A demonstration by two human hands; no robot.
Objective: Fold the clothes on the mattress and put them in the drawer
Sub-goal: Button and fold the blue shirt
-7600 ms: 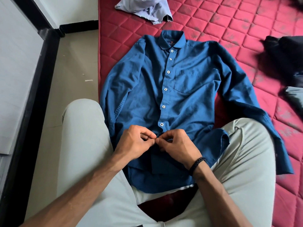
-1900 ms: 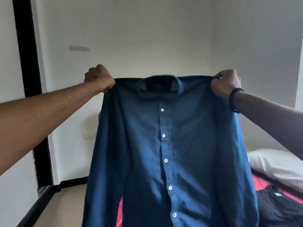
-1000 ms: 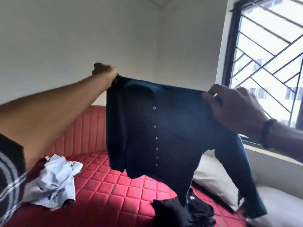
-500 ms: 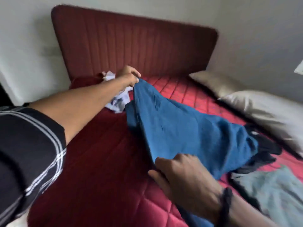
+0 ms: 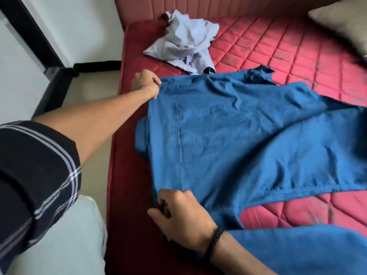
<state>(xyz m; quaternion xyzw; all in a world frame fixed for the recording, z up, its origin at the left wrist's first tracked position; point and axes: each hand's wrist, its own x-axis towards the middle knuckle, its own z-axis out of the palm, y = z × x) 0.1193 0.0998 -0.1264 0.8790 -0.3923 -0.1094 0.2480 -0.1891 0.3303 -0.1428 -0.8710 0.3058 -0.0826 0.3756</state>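
A blue button shirt (image 5: 234, 135) lies back side up across the red quilted mattress (image 5: 278, 48), collar toward the headboard, one sleeve trailing toward the lower right. My left hand (image 5: 147, 83) grips the shirt's far shoulder near the mattress's left edge. My right hand (image 5: 180, 217), with a black bracelet on the wrist, pinches the near shoulder of the shirt against the mattress. A crumpled pale lavender garment (image 5: 186, 40) lies beyond the shirt, near the headboard.
A beige pillow (image 5: 341, 18) sits at the top right. The padded red headboard (image 5: 198, 6) runs along the back. Left of the mattress is tiled floor (image 5: 83, 92) with a black-framed white panel (image 5: 19, 66). My pale trouser leg (image 5: 65, 239) is at bottom left.
I held the shirt up by its shoulders, turned toward the bed and laid it down back side up. Both hands still hold the shoulders, now low on the mattress.
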